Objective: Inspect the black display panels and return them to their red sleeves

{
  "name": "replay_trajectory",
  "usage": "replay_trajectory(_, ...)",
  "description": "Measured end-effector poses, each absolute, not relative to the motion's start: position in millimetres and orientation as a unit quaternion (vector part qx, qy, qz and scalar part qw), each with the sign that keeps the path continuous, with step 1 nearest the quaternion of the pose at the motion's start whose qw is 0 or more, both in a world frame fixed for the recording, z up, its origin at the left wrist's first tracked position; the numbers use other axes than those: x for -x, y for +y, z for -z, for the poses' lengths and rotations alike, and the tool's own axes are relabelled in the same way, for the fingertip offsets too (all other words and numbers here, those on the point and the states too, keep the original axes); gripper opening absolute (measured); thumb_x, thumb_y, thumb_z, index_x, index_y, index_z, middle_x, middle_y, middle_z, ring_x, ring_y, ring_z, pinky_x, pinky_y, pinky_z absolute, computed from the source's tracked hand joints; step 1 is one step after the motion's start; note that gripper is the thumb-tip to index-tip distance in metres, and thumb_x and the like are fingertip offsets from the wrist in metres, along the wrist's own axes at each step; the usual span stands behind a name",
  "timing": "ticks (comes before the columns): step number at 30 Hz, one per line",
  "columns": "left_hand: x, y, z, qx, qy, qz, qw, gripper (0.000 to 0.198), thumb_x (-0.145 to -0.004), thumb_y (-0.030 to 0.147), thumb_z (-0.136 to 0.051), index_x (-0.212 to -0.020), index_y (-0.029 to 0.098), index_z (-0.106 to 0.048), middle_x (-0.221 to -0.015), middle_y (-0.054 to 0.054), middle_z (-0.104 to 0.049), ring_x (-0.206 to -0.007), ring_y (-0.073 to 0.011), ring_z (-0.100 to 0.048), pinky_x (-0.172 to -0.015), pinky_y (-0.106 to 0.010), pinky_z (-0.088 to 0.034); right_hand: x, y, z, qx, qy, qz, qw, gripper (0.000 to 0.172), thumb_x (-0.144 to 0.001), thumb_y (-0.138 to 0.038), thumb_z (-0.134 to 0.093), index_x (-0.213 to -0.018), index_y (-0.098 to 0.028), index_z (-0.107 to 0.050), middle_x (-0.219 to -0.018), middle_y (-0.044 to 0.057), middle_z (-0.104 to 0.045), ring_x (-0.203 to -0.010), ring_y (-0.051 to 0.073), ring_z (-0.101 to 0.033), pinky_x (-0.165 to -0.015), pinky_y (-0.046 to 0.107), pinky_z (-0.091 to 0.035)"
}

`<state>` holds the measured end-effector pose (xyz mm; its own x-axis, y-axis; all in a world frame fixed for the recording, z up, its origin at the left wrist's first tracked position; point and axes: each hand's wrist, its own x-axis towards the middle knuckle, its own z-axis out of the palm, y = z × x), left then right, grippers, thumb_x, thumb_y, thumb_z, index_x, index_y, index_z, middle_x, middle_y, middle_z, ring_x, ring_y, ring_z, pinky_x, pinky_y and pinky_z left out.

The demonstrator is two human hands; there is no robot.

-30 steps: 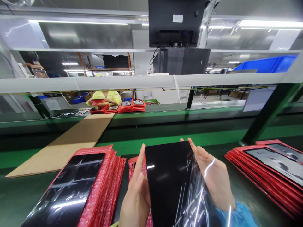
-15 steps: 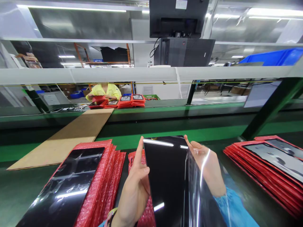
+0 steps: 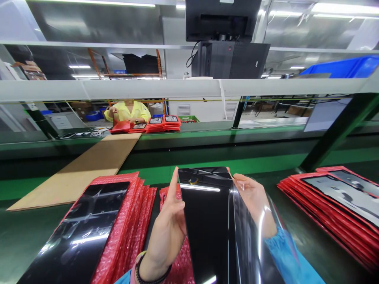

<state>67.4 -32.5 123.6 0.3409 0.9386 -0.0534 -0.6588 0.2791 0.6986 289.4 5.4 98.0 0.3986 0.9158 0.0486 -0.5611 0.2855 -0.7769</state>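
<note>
I hold a glossy black glass panel point(image 3: 207, 221) upright in front of me over the green bench. My left hand point(image 3: 167, 232) grips its left edge, index finger stretched up along the side. My right hand point(image 3: 251, 201) holds the right edge, seen partly through a clear protective film point(image 3: 257, 244) that hangs loose from the panel's right side. Under the panel lies a red bubble-wrap sleeve point(image 3: 177, 268).
Left of me lies a stack of red bubble sleeves point(image 3: 127, 225) with a black panel point(image 3: 79, 232) on top. Another red stack with panels point(image 3: 334, 201) sits at the right. A cardboard sheet point(image 3: 89, 167) spans the conveyor. A person in yellow point(image 3: 127, 110) works opposite beside red stacks point(image 3: 162, 123).
The panel has tilted so the light reflection shifted toward its top edge. My left wrist came further into view. The person opposite moved a hand off the red sleeve.
</note>
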Motion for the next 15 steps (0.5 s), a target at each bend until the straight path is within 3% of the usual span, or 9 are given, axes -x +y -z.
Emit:
replay_trajectory(3, -68.0, -31.9, -123.7, -0.282, 0.233, -0.518, 0.773, 0.06, -0.078, 0.023, -0.059, -0.131, 0.047, -0.045, -0.141, 0.011, -0.046, -0.104, -0.0154, -0.061, -0.097, -0.031, -0.044, -287.4, -0.3, -104.1, 0.366, -0.272, -0.504, 0.734, 0.012, -0.051, -0.014, -0.06, -0.046, -0.023, -0.054, -0.052, -0.003, -0.058, -0.07, 0.019, -0.067, -0.078, 0.031, -0.054)
replay_trajectory(5, -68.5, -31.5, -123.4, -0.279, 0.229, -0.518, 0.776, 0.056, -0.079, 0.025, -0.059, -0.129, 0.046, -0.047, -0.146, 0.015, -0.038, -0.12, -0.0186, -0.052, -0.103, -0.032, -0.04, -283.8, -5.0, -108.0, 0.382, -0.289, -0.52, 0.707, 0.006, -0.055, -0.016, -0.061, -0.056, -0.021, -0.062, -0.059, -0.001, -0.064, -0.075, 0.021, -0.067, -0.08, 0.035, -0.054)
replay_trajectory(8, -69.6, -31.4, -123.7, -0.288, 0.218, -0.525, 0.771, 0.054, -0.081, 0.027, -0.057, -0.131, 0.042, -0.047, -0.146, 0.012, -0.04, -0.13, -0.0204, -0.043, -0.109, -0.034, -0.032, -279.0, -9.9, -110.7, 0.407, -0.316, -0.521, 0.68, 0.01, -0.06, -0.017, -0.065, -0.069, -0.022, -0.068, -0.072, -0.001, -0.07, -0.087, 0.023, -0.067, -0.082, 0.033, -0.052)
replay_trajectory(12, -70.5, -29.9, -122.7, -0.3, 0.212, -0.513, 0.776, 0.056, -0.085, 0.033, -0.055, -0.137, 0.043, -0.037, -0.144, 0.008, -0.044, -0.132, -0.0222, -0.039, -0.113, -0.039, -0.025, -277.5, -8.0, -107.6, 0.434, -0.36, -0.49, 0.665, 0.031, -0.06, -0.016, -0.071, -0.09, -0.026, -0.071, -0.109, -0.001, -0.07, -0.11, 0.022, -0.058, -0.088, 0.029, -0.047)
replay_trajectory(15, -69.8, -25.4, -114.2, -0.349, 0.264, -0.516, 0.736, 0.06, -0.082, 0.035, -0.06, -0.136, 0.045, -0.038, -0.15, 0.013, -0.031, -0.141, -0.0183, -0.021, -0.114, -0.034, -0.019, -274.5, -2.1, -98.4, 0.446, -0.387, -0.475, 0.652, 0.058, -0.063, -0.02, -0.073, -0.118, -0.031, -0.06, -0.127, 0.0, -0.061, -0.122, 0.023, -0.051, -0.096, 0.032, -0.043)
